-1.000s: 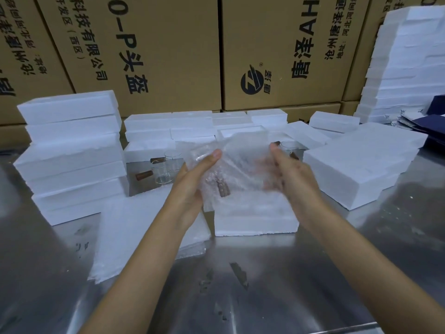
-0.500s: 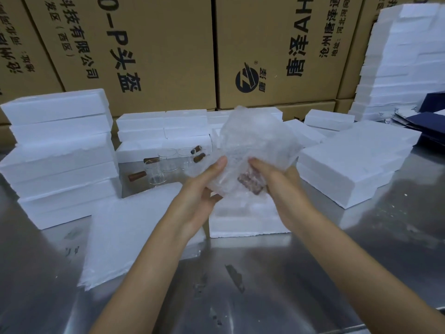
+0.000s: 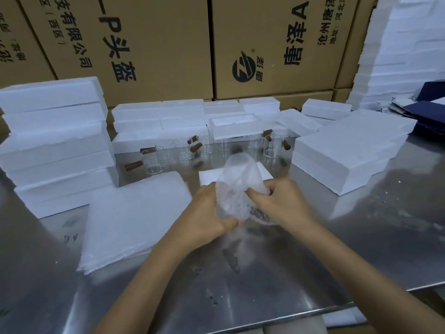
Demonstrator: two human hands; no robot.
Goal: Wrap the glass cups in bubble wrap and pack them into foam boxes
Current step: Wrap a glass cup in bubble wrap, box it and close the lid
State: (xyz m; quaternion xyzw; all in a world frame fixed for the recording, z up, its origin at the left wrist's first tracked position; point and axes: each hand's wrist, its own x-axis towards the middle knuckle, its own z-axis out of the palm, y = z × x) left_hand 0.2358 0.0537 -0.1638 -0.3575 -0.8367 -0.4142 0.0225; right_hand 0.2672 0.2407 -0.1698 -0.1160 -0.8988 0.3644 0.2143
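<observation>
At the frame's centre, the left hand (image 3: 207,213) and right hand (image 3: 279,203) each kept a clenched grip on the bubble wrap (image 3: 237,186) bundled round a glass cup, above the steel table (image 3: 361,249). Bare cups (image 3: 183,148) stood at twelve o'clock, foam boxes (image 3: 57,141) at ten.

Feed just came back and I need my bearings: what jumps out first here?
Centre frame, the left hand and right hand grip a bubble-wrap bundle above the steel table, a brown handle showing through the wrap. Behind it stands a row of bare glass cups with wooden handles. White foam boxes are stacked left, right and behind.
</observation>
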